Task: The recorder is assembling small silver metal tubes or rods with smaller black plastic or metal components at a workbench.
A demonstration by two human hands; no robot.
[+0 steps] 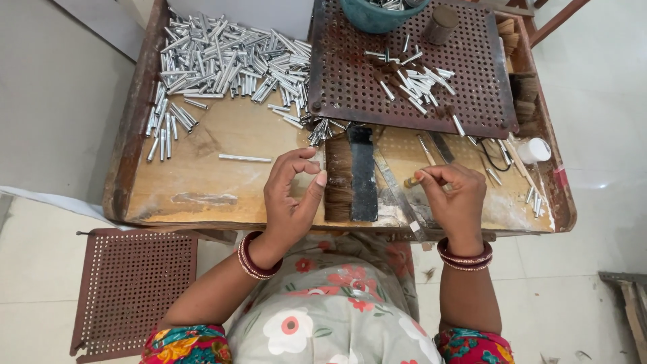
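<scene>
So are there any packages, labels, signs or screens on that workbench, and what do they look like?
No labels, signs or screens show.
Teal bowl: top centre, on the perforated tray, round, holding metal tubes.
Brown canister: right of the bowl, a small cylinder.
White pot: right edge of the bench, small and round.

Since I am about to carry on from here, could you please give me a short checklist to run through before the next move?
1. Right hand has a small piece pinched in its fingers: ok.
2. Left hand holds something: cannot tell, thumb and forefinger curl near the brush.
3. Metal tubes within reach: ok, a large pile.
4. Perforated tray stocked: ok, a few tubes on it.
5. Teal bowl contents: cannot tell, mostly cropped.
</scene>
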